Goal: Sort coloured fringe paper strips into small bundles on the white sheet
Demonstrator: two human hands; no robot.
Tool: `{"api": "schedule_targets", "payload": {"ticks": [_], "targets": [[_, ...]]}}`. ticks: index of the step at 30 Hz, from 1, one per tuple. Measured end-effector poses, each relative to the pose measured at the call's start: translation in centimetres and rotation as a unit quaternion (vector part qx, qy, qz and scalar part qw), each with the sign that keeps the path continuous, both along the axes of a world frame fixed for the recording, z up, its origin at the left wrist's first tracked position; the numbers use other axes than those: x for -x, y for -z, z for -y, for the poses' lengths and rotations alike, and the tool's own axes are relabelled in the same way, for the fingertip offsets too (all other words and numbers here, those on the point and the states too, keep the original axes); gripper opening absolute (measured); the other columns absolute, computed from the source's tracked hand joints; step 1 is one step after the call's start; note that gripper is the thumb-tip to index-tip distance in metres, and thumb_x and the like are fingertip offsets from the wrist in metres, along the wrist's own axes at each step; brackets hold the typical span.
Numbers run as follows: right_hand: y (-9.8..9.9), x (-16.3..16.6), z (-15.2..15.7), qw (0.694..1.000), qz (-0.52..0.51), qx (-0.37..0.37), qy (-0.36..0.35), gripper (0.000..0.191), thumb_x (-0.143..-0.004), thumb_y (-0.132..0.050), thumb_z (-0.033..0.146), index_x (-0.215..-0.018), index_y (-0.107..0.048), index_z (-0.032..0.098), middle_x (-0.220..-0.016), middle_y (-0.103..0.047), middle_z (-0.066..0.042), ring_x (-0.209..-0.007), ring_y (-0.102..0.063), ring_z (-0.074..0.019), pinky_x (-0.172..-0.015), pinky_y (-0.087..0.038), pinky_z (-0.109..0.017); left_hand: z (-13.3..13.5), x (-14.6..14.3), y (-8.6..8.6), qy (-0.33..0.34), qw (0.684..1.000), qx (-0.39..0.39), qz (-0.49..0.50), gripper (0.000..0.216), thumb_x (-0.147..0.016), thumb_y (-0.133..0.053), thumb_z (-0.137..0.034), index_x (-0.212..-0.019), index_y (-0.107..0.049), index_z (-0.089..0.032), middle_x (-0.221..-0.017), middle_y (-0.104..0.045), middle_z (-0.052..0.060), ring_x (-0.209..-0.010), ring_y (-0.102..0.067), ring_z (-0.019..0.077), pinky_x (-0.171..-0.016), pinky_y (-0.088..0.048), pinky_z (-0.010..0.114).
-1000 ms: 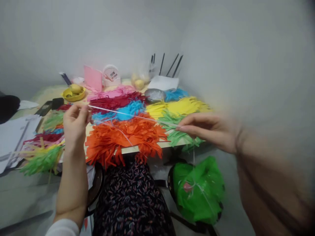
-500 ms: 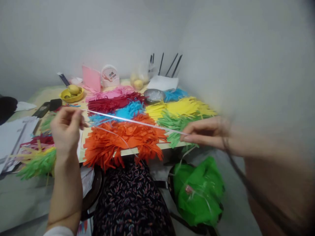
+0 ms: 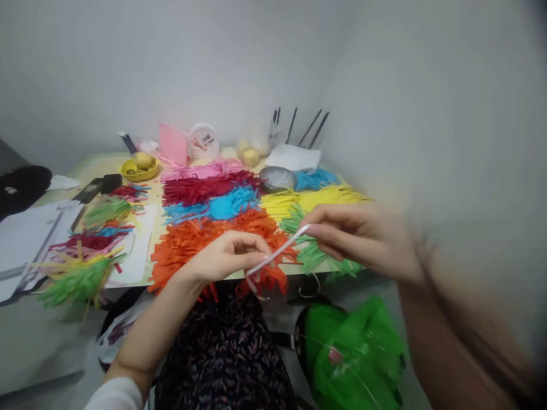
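A thin white ribbon runs between my two hands above the front of the table. My left hand pinches it near its lower end, where a short tail curls down. On the other side my right hand grips the ribbon between thumb and forefinger. Beneath my left hand lies a heap of orange fringed paper, overhanging the table edge. Green fringed paper sits under my right hand, with yellow fringe behind it. Blue and dark red fringe lie farther back.
Small mixed fringe bundles and papers lie at the left. At the back stand a yellow dish, a pink card, a white tub and black antennas. A green bag hangs low at the right.
My left hand has moved right and down, toward my right hand. The ribbon span between them is now much shorter. The view has shifted slightly.
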State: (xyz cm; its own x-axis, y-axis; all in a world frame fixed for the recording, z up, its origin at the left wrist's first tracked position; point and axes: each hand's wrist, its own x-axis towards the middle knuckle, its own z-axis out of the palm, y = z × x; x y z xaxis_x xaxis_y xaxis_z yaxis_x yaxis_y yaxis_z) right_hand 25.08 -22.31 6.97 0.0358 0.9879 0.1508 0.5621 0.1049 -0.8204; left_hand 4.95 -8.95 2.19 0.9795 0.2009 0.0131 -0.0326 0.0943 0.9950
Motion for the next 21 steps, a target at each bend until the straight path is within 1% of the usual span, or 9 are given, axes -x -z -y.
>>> {"api": "schedule_targets", "payload": {"ticks": [2, 4, 6, 8, 10, 13, 16, 18, 21], "targets": [[1.0, -1.1, -0.2, 0.999, -0.044, 0.004, 0.028, 0.035, -0.093, -0.056, 0.051, -0.084, -0.065, 0.019, -0.048, -0.044, 0.007, -0.041, -0.034, -0.006, -0.041, -0.027, -0.02, -0.7, 0.3, 0.9, -0.011, 0.999, 0.022, 0.026, 0.038, -0.081, -0.072, -0.048, -0.073, -0.064, -0.012, -0.071, -0.062, 0.004, -0.067, -0.058, 0.011, -0.067, -0.046, 0.023], [2.1, -1.6, -0.7, 0.996, -0.071, 0.018, 0.046, 0.04, -0.091, -0.057, 0.056, -0.082, -0.063, 0.018, -0.047, -0.042, 0.008, -0.04, -0.031, -0.0057, -0.039, -0.024, -0.02, -0.7, 0.4, 1.9, 0.01, 0.995, 0.088, 0.047, 0.038, -0.082, -0.071, -0.05, -0.08, -0.063, -0.013, -0.079, -0.065, 0.006, -0.073, -0.061, 0.0134, -0.071, -0.048, 0.025], [3.1, -2.1, -1.4, 0.995, -0.08, 0.035, 0.05, 0.044, -0.088, -0.057, 0.061, -0.08, -0.062, 0.018, -0.047, -0.042, 0.008, -0.039, -0.031, -0.0056, -0.038, -0.023, -0.02, -0.1, 0.2, 2.9, 0.058, 0.982, 0.178, 0.027, 0.036, -0.085, -0.067, -0.05, -0.093, -0.058, -0.016, -0.078, -0.064, 0.003, -0.059, -0.058, 0.01, -0.06, -0.046, 0.023], [4.2, -3.0, -2.3, 0.994, -0.082, 0.062, 0.039, 0.047, -0.087, -0.055, 0.064, -0.082, -0.062, 0.017, -0.046, -0.043, 0.007, -0.038, -0.032, -0.006, -0.038, -0.024, -0.02, 0.4, 0.0, 3.7, 0.075, 0.97, 0.232, -0.021, 0.033, -0.086, -0.066, -0.047, -0.098, -0.051, -0.02, -0.065, -0.054, -0.006, -0.04, -0.037, 0.003, -0.044, -0.03, 0.017], [5.7, -4.5, -3.6, 0.992, -0.039, 0.118, 0.005, 0.049, -0.089, -0.051, 0.063, -0.088, -0.065, 0.017, -0.051, -0.052, 0.004, -0.04, -0.041, -0.0079, -0.041, -0.032, -0.021, 0.6, 0.1, 4.2, 0.018, 0.977, 0.208, -0.047, 0.033, -0.087, -0.066, -0.046, -0.095, -0.049, -0.019, -0.056, -0.039, -0.011, -0.038, -0.021, 0.0016, -0.04, -0.016, 0.016], [8.8, -7.5, -6.7, 0.968, 0.153, 0.198, 0.029, 0.046, -0.096, -0.041, 0.052, -0.1, -0.071, 0.017, -0.08, -0.072, -0.006, -0.063, -0.064, -0.0145, -0.055, -0.046, -0.024, 0.3, 0.6, 4.5, -0.094, 0.99, 0.091, -0.043, 0.034, -0.088, -0.063, -0.048, -0.091, -0.05, -0.017, -0.054, -0.043, -0.009, -0.044, -0.028, 0.0041, -0.043, -0.018, 0.018], [12.4, -9.2, -10.1, 0.932, 0.272, 0.216, 0.102, 0.035, -0.099, -0.044, 0.034, -0.097, -0.072, 0.012, -0.098, -0.072, -0.014, -0.09, -0.067, -0.0201, -0.075, -0.05, -0.029, -0.1, 1.2, 4.7, -0.109, 0.993, 0.031, -0.041, 0.035, -0.09, -0.059, -0.05, -0.089, -0.052, -0.016, -0.062, -0.058, -0.002, -0.051, -0.04, 0.0062, -0.05, -0.027, 0.02], [14.5, -9.2, -11.9, 0.917, 0.307, 0.235, 0.101, 0.025, -0.097, -0.054, 0.032, -0.099, -0.069, 0.012, -0.102, -0.07, -0.012, -0.094, -0.066, -0.0196, -0.082, -0.051, -0.034, -0.3, 1.4, 4.9, -0.111, 0.992, 0.032, -0.05, 0.035, -0.09, -0.058, -0.051, -0.087, -0.053, -0.016, -0.064, -0.062, 0.0, -0.054, -0.046, 0.0078, -0.054, -0.031, 0.021], [16.6, -8.6, -13.3, 0.898, 0.345, 0.257, 0.087, 0.027, -0.095, -0.06, 0.037, -0.109, -0.065, 0.015, -0.109, -0.067, -0.007, -0.095, -0.065, -0.0181, -0.085, -0.054, -0.039, -0.3, 1.7, 5.3, -0.128, 0.989, 0.04, -0.061, 0.034, -0.089, -0.06, -0.05, -0.086, -0.055, -0.016, -0.065, -0.066, 0.002, -0.057, -0.053, 0.0101, -0.059, -0.036, 0.022]]}}
